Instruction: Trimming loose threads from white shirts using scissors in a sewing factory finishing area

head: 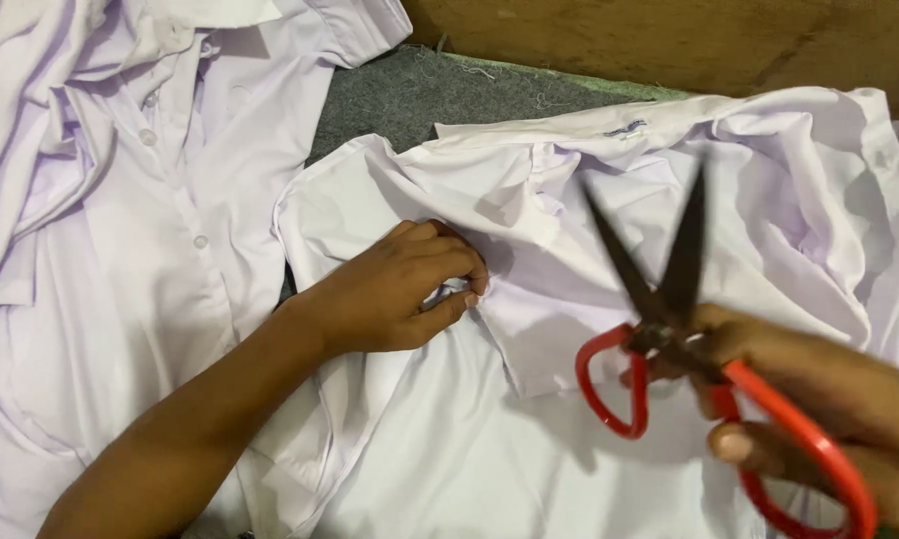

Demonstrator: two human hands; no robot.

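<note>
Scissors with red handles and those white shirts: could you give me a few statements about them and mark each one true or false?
1. The right hand holds red-handled scissors with dark blades apart. True.
2. The left hand lies flat and open. False: its fingers pinch the fabric of the white cotton shirt.
3. The scissor blades point down at the person. False: they point up, away.
4. A second white buttoned shirt lies on the left. True.
5. The grey felt surface shows between the shirts. True.
</note>
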